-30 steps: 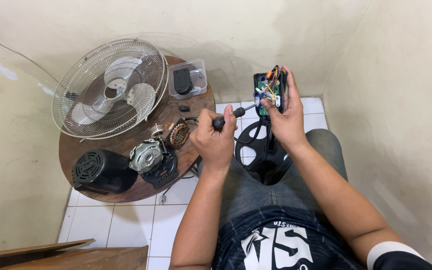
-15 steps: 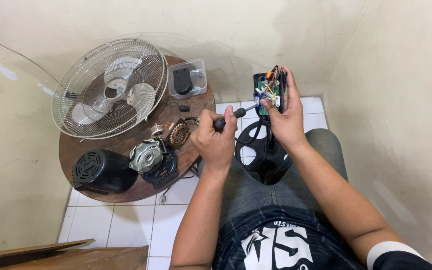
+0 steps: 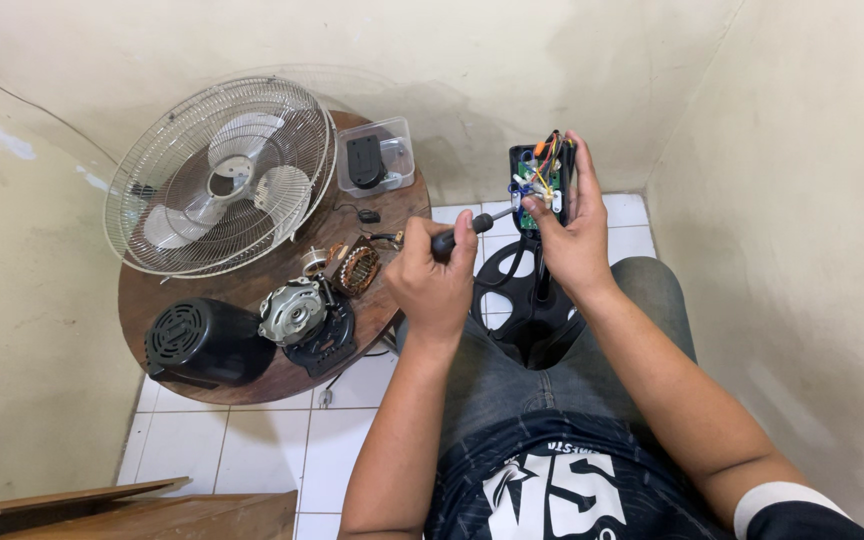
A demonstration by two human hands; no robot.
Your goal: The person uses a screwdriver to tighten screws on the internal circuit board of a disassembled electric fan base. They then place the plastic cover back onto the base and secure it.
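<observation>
The right hand (image 3: 574,240) clamps the opened control box (image 3: 540,185) upright, wiring exposed, so the left hand (image 3: 435,280), closed around the screwdriver (image 3: 467,232), probably reaches a screw.

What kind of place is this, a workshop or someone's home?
Probably a home corner used for small repairs: bare walls, a white tiled floor, a round wooden table bearing a fan grille and motor parts.
</observation>
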